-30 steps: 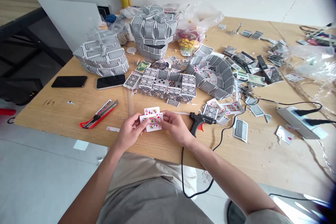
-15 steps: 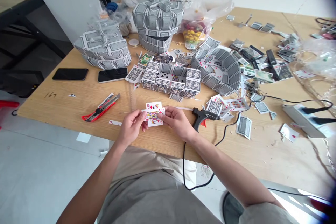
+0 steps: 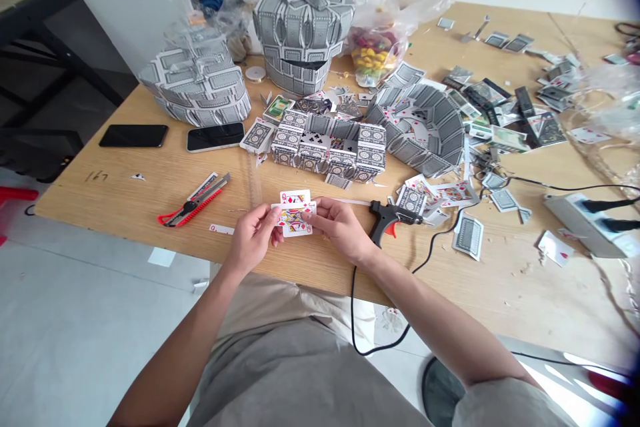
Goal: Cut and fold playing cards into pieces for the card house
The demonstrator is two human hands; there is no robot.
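Note:
Two playing cards [image 3: 296, 215] lie crossed over each other between my hands, a red queen upright behind and another face card sideways in front. My left hand [image 3: 253, 235] pinches the left end of the sideways card, thumb on top. At its right end, my right hand [image 3: 340, 227] grips with thumb and fingers. Just right of my right hand rests a black hot glue gun [image 3: 385, 221] with an orange trigger. A red utility knife [image 3: 195, 201] lies to the left, and a cut card strip [image 3: 221, 229] sits beside my left hand.
Behind the cards stands a box built of playing cards [image 3: 329, 150], with an open card bowl [image 3: 425, 127] to its right. Two lidded card baskets [image 3: 303, 30] and two phones [image 3: 134, 136] are farther back and left. A power strip [image 3: 590, 223] and black cable lie right.
The view has shifted slightly. My hands keep the two crossed cards in nearly the same place, with little visible movement.

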